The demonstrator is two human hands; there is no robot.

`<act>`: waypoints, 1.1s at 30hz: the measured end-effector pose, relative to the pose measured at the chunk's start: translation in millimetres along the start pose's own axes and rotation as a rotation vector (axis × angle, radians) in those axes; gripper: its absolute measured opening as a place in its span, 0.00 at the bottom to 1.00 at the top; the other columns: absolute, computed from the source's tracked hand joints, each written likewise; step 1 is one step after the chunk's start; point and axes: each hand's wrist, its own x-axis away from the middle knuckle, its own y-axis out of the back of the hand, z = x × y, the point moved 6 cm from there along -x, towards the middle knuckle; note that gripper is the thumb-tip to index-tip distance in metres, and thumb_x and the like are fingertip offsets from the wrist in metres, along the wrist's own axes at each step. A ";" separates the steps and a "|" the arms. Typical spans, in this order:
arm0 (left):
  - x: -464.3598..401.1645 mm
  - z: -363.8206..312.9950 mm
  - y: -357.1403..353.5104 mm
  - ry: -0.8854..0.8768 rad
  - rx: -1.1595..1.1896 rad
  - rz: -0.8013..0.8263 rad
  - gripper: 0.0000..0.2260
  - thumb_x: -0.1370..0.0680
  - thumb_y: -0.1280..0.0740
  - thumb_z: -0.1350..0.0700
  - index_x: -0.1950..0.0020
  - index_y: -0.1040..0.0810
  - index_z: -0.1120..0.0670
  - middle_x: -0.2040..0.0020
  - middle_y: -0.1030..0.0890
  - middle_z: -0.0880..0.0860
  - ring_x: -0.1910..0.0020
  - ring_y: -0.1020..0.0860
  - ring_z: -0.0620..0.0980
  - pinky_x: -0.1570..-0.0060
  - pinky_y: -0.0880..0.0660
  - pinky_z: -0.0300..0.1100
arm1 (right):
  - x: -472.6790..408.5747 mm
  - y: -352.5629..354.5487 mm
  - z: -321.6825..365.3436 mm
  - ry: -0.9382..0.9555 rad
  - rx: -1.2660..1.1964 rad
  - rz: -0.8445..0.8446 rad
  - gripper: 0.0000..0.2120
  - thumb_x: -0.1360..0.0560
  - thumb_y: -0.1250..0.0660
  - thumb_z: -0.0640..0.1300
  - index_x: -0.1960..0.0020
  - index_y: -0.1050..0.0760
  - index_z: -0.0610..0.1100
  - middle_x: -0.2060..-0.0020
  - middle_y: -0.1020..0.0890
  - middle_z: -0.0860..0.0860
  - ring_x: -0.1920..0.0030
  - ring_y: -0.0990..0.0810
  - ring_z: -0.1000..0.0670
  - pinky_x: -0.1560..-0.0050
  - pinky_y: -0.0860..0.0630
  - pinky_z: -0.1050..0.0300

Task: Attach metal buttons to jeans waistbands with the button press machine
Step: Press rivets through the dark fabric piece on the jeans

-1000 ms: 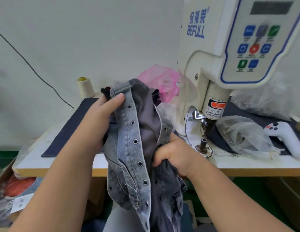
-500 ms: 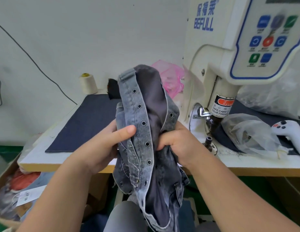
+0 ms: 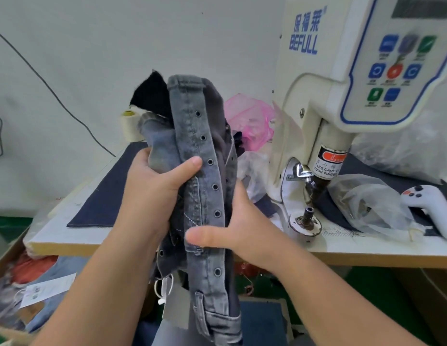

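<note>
jeans waistband (image 3: 205, 176) stands upright, gripped between left hand (image 3: 152, 186) and right hand (image 3: 237, 221).

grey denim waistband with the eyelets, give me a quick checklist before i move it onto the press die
1. Both hands grip the garment: ok. The left hand and right hand both hold the grey denim waistband with metal eyelets.
2. Waistband lies flat: not ok, it stands upright in a bunch.
3. Round metal lower die of the white button press machine is free: ok, nothing lies on it.
4. Path to the die: ok, though the clear crumpled plastic bag lies close on its right.
5. Button loaded in the upper head: cannot tell.
6. Fingers away from the press point: ok.
</note>
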 end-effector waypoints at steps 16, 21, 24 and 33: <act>10.9 -25.7 13.1 -0.180 -0.488 0.054 0.20 0.32 0.21 0.58 0.44 0.20 0.42 0.51 0.15 0.38 0.52 0.17 0.38 0.54 0.21 0.40 | -58.7 24.3 54.4 0.179 -0.484 -0.240 0.30 0.35 0.25 0.38 0.35 0.30 0.37 0.45 0.17 0.39 0.46 0.16 0.40 0.43 0.20 0.37; 6.8 -37.5 10.3 -0.336 -0.394 0.028 0.17 0.30 0.23 0.63 0.46 0.19 0.46 0.53 0.14 0.41 0.53 0.16 0.40 0.60 0.21 0.31 | -64.7 9.8 52.2 0.135 -0.194 -0.161 0.39 0.38 0.19 0.49 0.32 0.33 0.49 0.43 0.17 0.51 0.42 0.18 0.50 0.38 0.22 0.45; 8.0 -34.0 7.6 -0.313 -0.208 0.125 0.17 0.28 0.24 0.62 0.42 0.19 0.49 0.48 0.14 0.47 0.49 0.15 0.47 0.57 0.19 0.38 | -63.7 0.6 45.0 0.095 -0.328 -0.054 0.40 0.40 0.19 0.42 0.32 0.33 0.48 0.45 0.17 0.47 0.45 0.16 0.47 0.42 0.20 0.44; 2.5 -19.3 34.7 0.152 0.224 0.113 0.11 0.25 0.33 0.48 0.58 0.12 0.50 0.56 0.13 0.55 0.60 0.14 0.55 0.67 0.19 0.48 | -36.6 25.0 58.8 0.187 -0.560 0.093 0.23 0.34 0.33 0.25 0.42 0.25 0.41 0.59 0.14 0.44 0.59 0.14 0.45 0.59 0.18 0.51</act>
